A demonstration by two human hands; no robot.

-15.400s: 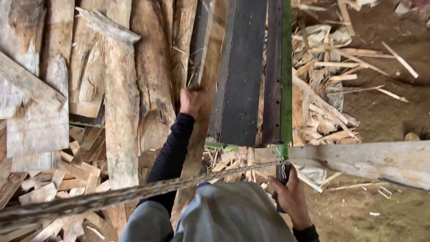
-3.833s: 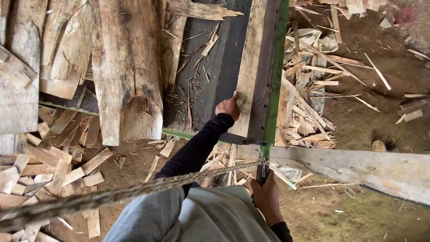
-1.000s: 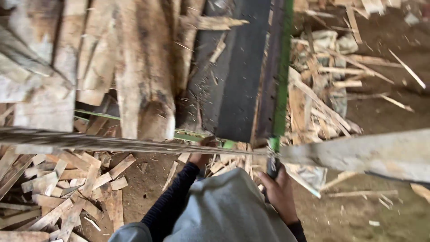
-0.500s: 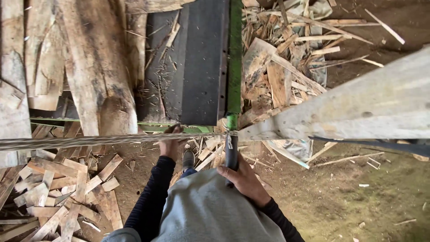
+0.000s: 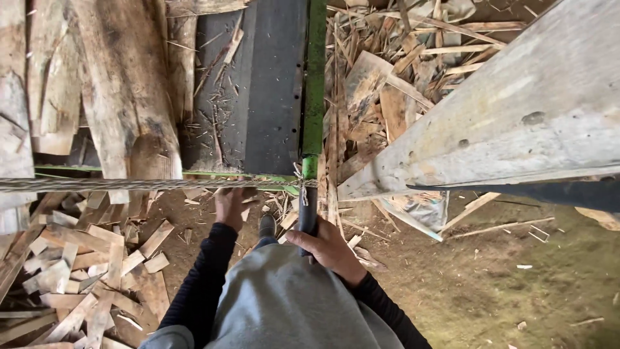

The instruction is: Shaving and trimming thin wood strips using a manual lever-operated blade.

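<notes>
The dark handle [image 5: 308, 216] at the near end of the green rail [image 5: 315, 97] is gripped by the closed right hand [image 5: 328, 245], while the left hand [image 5: 228, 205], fingers curled, is held under the taut rope [image 5: 129, 185], so a steady pull seems needed.

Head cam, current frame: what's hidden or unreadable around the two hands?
- Right hand: closed around the dark handle; the handle's lower end is hidden under it.
- Left hand: palm and fingertips face away, so contact with the rope is unclear.
- Grey board: cut off by the right edge.
</notes>
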